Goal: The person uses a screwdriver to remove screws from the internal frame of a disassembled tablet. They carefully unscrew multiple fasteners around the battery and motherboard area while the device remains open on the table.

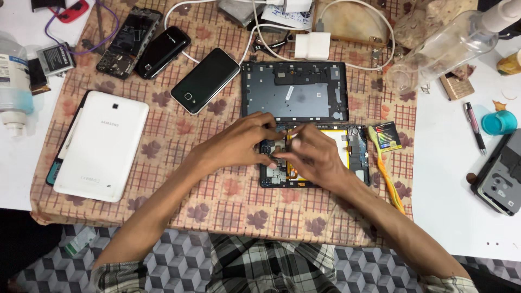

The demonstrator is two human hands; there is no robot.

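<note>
Hands meet over an opened tablet (358, 154) at the middle of the patterned cloth (217, 201). My left hand (239, 144) reaches in from the left, palm down, fingers curled and pressed onto the dark circuit board at the tablet's left end. My right hand (312, 154) comes in from the right, knuckles up, fingertips drawn together at the same spot, touching the left hand; whether they pinch a small part, I cannot tell, as the fingers hide it. Both forearms slant up from the bottom edge, checked sleeves at the elbows.

The tablet lies flat with its back off, showing a pale battery edged in yellow and a blue board on the right end. Its grey back cover (296, 92) lies just beyond it, inside up. A white tablet (103, 144) rests face down, well to the left, and a black phone (205, 80) lies near the cover's left corner.
</note>
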